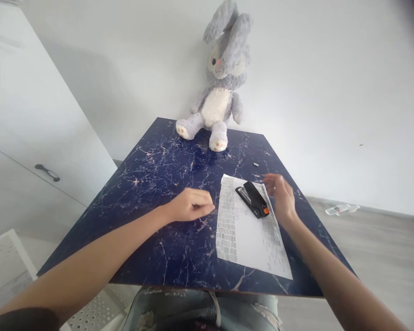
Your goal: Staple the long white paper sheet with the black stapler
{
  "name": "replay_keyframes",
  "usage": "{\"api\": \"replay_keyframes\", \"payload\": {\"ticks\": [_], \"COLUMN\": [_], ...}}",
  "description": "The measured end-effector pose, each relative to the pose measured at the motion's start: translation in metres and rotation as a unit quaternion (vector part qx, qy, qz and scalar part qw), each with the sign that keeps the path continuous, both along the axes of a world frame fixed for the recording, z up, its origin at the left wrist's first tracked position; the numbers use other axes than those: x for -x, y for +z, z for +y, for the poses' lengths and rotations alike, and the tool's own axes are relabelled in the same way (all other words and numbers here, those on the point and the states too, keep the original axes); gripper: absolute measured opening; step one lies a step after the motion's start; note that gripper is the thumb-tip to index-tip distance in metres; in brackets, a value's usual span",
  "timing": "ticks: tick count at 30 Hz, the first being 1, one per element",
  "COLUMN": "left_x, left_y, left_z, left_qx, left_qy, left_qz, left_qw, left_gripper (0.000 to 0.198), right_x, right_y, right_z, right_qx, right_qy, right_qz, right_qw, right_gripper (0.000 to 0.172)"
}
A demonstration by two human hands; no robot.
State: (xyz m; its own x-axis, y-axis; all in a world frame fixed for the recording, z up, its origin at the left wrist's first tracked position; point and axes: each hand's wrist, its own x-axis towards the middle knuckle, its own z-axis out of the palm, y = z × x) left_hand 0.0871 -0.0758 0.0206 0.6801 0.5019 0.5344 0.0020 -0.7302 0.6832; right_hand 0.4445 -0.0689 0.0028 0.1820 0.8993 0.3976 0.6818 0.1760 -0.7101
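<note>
A black stapler [253, 199] with an orange patch at one end lies on its side on a sheet of paper [250, 243] marked with grey print or pencil shading. Left of the sheet, my left hand [193, 204] rests on the table with its fingers curled in a loose fist; nothing shows in it. Beside the sheet's upper right edge is my right hand [280, 195], its fingers a little bent and apart, slightly blurred, close to the stapler but not touching it. A small pale piece [255, 164], perhaps staples, lies beyond the paper.
A grey plush rabbit [216, 105] sits at the far edge of the dark blue marbled table [165, 184], against the white wall. To the left stands a white cabinet [27, 115] with a dark handle. Clear plastic packaging [341, 209] lies on the floor at right.
</note>
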Motion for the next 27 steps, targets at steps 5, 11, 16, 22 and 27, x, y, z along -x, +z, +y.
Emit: {"api": "replay_keyframes", "payload": {"ticks": [5, 11, 16, 22, 27], "left_x": [0.029, 0.074, 0.092, 0.110, 0.119], "left_y": [0.000, 0.002, 0.011, 0.017, 0.015], "left_z": [0.038, 0.069, 0.071, 0.072, 0.072], "left_qx": [0.335, 0.480, 0.505, 0.470, 0.439], "left_qy": [-0.014, -0.006, 0.087, 0.092, 0.103], "left_qz": [-0.186, -0.356, -0.484, -0.531, -0.548], "left_qw": [0.923, 0.802, 0.710, 0.699, 0.705], "left_gripper": [0.056, 0.053, 0.052, 0.052, 0.051], "right_x": [-0.016, 0.018, 0.076, 0.203, 0.297], "right_y": [0.003, -0.032, -0.039, -0.032, -0.031], "right_z": [0.096, 0.123, 0.121, 0.126, 0.134], "right_qx": [-0.013, 0.154, 0.153, 0.126, 0.126], "right_qy": [-0.088, -0.027, 0.021, 0.104, 0.127], "right_qz": [-0.186, -0.273, -0.304, -0.291, -0.229], "right_qw": [0.979, 0.949, 0.940, 0.943, 0.957], "right_gripper": [0.043, 0.059, 0.058, 0.055, 0.054]}}
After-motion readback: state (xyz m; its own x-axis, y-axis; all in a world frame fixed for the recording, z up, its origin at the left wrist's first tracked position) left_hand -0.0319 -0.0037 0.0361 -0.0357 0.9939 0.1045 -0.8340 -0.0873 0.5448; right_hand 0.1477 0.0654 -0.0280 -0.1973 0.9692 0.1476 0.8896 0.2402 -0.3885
